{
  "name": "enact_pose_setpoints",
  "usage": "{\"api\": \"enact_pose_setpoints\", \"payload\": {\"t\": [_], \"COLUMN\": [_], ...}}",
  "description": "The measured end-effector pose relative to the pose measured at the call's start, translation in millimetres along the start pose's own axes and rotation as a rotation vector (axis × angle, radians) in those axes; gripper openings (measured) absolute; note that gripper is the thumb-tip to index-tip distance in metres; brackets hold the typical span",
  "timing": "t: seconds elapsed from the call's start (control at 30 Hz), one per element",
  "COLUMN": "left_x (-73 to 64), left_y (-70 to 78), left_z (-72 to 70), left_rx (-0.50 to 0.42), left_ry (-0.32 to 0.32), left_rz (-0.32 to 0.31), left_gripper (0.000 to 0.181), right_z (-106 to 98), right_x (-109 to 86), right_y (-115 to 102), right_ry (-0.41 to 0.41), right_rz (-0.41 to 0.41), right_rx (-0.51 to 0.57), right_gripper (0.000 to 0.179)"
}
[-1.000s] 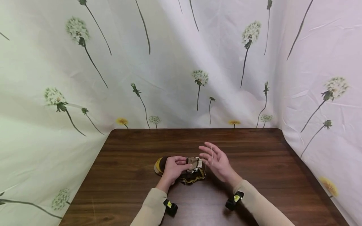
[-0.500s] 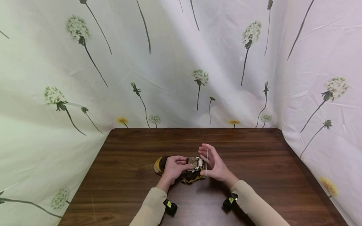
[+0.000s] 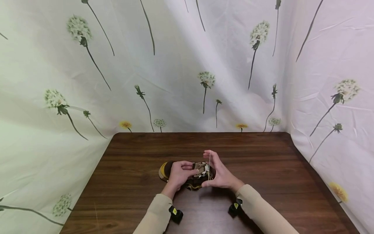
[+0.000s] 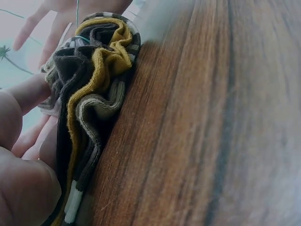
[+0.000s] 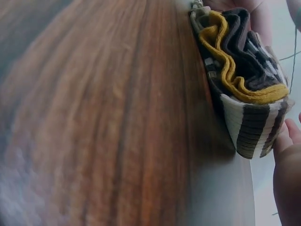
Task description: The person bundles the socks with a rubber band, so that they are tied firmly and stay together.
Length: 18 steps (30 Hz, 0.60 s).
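A folded bundle of socks [image 3: 202, 175], brown, yellow and beige with checked and striped parts, lies on the table. My left hand [image 3: 179, 175] holds it from the left, thumb on top of the fabric. In the left wrist view the socks [image 4: 101, 70] show wavy stacked layers; the right wrist view shows the striped end of the bundle [image 5: 256, 125]. My right hand [image 3: 221, 175] is at the right end, thumb and fingers spread apart. A thin pale elastic band [image 3: 209, 167] stretches between its fingers and thumb, close by the socks' end.
The brown wood-grain table [image 3: 131, 195] carries the bundle. Behind it and at both sides hangs a white cloth [image 3: 175, 97] printed with dandelions. A black wrist camera [image 3: 176, 215] sits on the left wrist, another camera [image 3: 234, 209] on the right.
My right hand has turned and moved left toward the end of the socks, its thumb now apart from the fingers with the band stretched between. The left hand and the socks have barely moved.
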<state>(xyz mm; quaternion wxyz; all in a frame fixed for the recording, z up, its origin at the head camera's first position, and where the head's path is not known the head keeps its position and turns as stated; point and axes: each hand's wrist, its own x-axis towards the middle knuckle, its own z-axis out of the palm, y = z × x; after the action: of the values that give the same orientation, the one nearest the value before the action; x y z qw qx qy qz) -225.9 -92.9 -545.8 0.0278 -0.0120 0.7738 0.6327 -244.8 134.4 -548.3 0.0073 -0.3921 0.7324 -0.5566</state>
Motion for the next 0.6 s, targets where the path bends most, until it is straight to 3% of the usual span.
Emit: {"api": "enact_pose_setpoints", "payload": {"t": [0.3, 0.6], "left_x": [-5.2, -7.1], "left_y": [10.5, 23.8], "left_z": [8.1, 12.8], "left_rx": [0.002, 0.102], "left_ry": [0.031, 0.048], "left_rz": [-0.042, -0.004], "left_gripper": [0.045, 0.047], "right_z": [-4, -10], "right_x": [2.0, 4.8], "right_y": [-3, -5], "right_ry": [-0.071, -0.104], "right_rz": [-0.009, -0.015], "right_rx": [-0.193, -0.307], "right_gripper": [0.121, 0.121]}}
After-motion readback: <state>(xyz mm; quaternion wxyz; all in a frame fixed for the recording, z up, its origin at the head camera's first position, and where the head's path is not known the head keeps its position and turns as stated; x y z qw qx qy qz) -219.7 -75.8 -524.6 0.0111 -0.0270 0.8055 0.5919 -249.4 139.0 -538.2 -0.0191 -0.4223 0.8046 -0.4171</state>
